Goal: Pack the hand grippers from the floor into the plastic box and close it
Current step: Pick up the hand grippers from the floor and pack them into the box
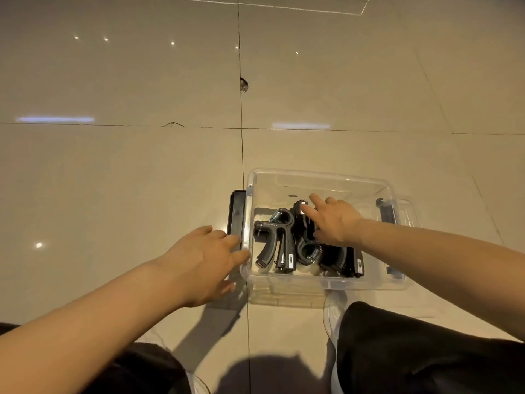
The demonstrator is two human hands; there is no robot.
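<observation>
A clear plastic box [321, 177] stands open on the tiled floor, with dark latches on its left [236, 211] and right [385, 211] ends. Several black hand grippers [274, 237] lie inside it, bunched toward the near wall. My right hand [332, 220] reaches into the box with fingers spread, resting on top of one black gripper. My left hand [204, 260] lies against the box's left end, fingers touching the left latch and the rim. The clear lid [409, 211] seems to lie under or behind the box at the right.
Glossy beige floor tiles stretch all around. A small dark chip [243, 84] marks a tile joint far ahead. My dark-trousered knees [412, 345] and a white shoe [331, 314] sit just below the box.
</observation>
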